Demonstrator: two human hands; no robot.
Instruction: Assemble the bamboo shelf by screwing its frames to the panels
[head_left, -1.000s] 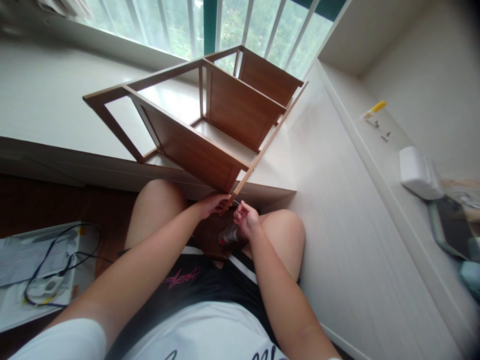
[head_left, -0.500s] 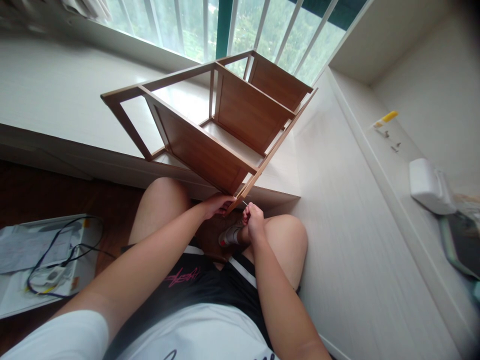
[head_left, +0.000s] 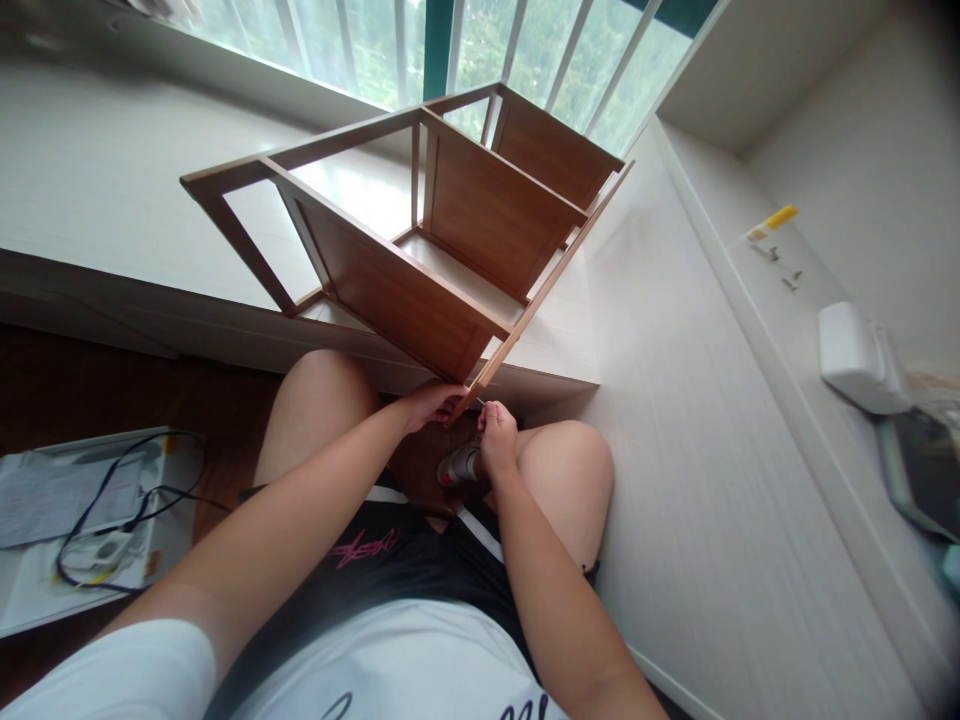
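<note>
A brown wooden shelf rack [head_left: 401, 285] lies tilted on its side across the pale ledge, its near right corner jutting out over my lap. My left hand [head_left: 436, 403] is closed around the end of the frame at that corner, partly hidden by the wood. Just to its right, my right hand [head_left: 497, 430] is closed in a pinch on a thin metal tool [head_left: 481, 401]. Only the tool's slim shaft shows, pointing at the frame's end rail; its handle is covered by my fingers. I cannot tell whether the tip touches the wood.
The pale ledge [head_left: 97, 200] runs below a barred window. At right, a side panel [head_left: 720, 420] rises close to my knee. A yellow-handled tool [head_left: 776, 222], small metal pieces and a white case [head_left: 859, 358] lie on its shelf. A box with papers and cables [head_left: 161, 530] stands left.
My right hand has moved slightly left and up, bringing the thin tool closer to the frame's end. My left hand keeps its hold. The view has shifted a little.
</note>
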